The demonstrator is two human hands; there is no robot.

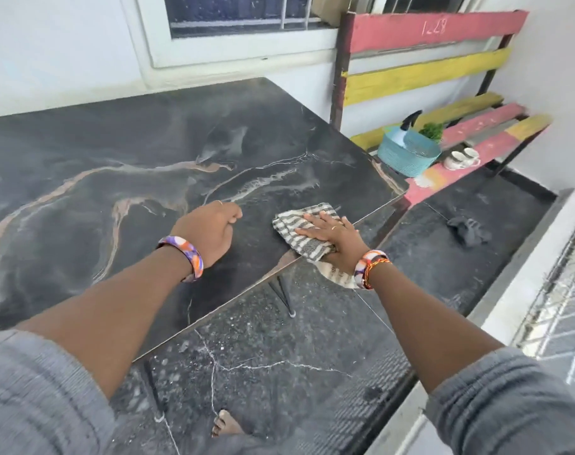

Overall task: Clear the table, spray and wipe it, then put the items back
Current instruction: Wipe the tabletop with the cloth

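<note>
Teal basket point(407, 156) on bench point(470, 139) holds spray bottle point(407, 126). Right hand point(335, 236), fingers flat and spread, presses striped cloth point(307, 229) at table point(115, 165) near-right edge; left hand point(207, 231) curled, empty

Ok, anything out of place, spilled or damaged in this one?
One thing: a dark crumpled cloth lies on the floor under the bench, apart from the other items. The striped cloth under the right hand hangs partly over the table edge, normal for wiping. No spills or damage visible.
</note>
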